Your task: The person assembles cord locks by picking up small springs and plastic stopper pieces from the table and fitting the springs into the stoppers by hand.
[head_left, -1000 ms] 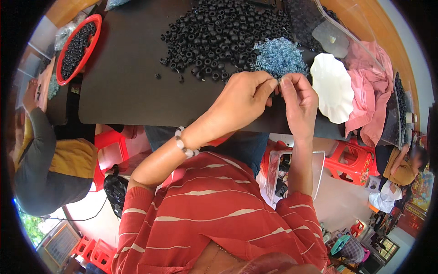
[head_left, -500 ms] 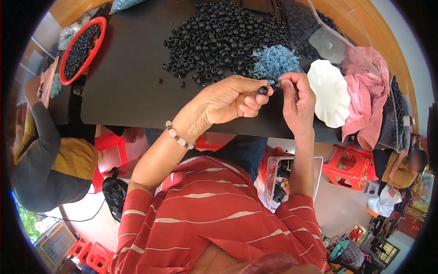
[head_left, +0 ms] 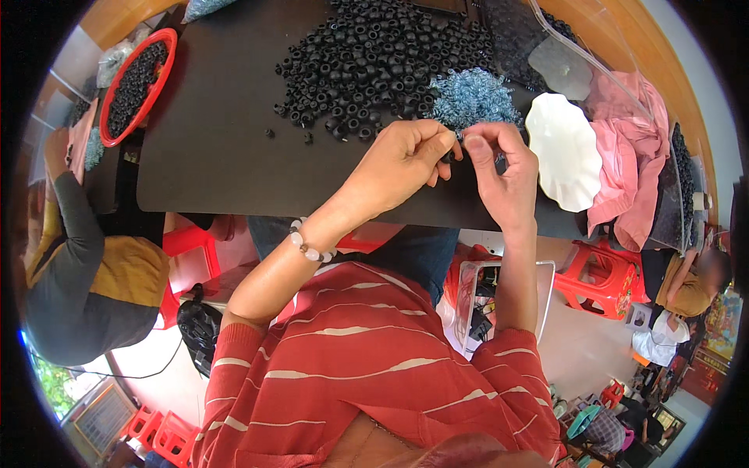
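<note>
My left hand (head_left: 406, 164) is closed on a small round black part with a hole (head_left: 447, 157), mostly hidden by the fingers. My right hand (head_left: 505, 175) is pinched close beside it, thumb against forefinger. Whatever lies between those fingertips is too small to make out. Just beyond both hands on the dark table sits a heap of tiny bluish coiled pieces, like springs (head_left: 474, 97). A large pile of hollow black parts (head_left: 367, 66) spreads out to the left of it.
A white scalloped dish (head_left: 563, 152) and pink cloth (head_left: 624, 164) lie on the right, near a clear plastic bin (head_left: 562, 23). On the left is a red basket (head_left: 173, 58) of black parts. Another person (head_left: 94, 265) sits at left. Red stools (head_left: 597, 281) stand below the table.
My left hand has rolled over so its back shows more, and the black part is now largely covered. The right hand has shifted slightly left, its fingertips closer to the left hand's.
</note>
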Demonstrator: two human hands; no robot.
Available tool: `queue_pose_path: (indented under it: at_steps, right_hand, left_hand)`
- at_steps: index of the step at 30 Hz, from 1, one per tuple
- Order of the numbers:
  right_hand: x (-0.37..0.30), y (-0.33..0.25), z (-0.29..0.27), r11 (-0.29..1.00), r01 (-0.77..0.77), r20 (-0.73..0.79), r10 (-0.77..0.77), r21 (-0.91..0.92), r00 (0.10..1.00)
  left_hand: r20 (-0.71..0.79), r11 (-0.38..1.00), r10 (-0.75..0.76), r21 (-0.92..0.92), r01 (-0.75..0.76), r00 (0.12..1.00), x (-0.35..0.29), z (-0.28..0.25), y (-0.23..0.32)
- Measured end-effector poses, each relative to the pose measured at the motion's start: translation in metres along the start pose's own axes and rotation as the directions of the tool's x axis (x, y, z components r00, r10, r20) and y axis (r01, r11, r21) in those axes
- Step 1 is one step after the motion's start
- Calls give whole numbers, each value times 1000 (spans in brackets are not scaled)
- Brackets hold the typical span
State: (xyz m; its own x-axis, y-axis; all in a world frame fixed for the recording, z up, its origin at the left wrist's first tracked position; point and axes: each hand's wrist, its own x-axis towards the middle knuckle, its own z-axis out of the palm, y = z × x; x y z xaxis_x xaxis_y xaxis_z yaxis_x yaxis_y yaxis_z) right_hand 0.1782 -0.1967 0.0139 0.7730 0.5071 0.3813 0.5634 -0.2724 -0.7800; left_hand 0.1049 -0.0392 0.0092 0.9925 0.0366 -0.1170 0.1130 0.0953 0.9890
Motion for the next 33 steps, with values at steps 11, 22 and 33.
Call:
queue_pose_path:
  at_steps: [11,22,33]
  right_hand:
    - [-3,-3,1,995,-66,63,70,-72,996]
    - [-1,-5,3,986,-162,169,153,37,974]
    - [6,-13,-5,976,104,289,-46,-189,956]
  left_hand:
    - [-118,798,443,503,-331,889,-7,11,-3]
    - [-13,569,554,735,-367,832,-16,14,-9]
    - [-26,727,435,600,-334,900,-17,7,-4]
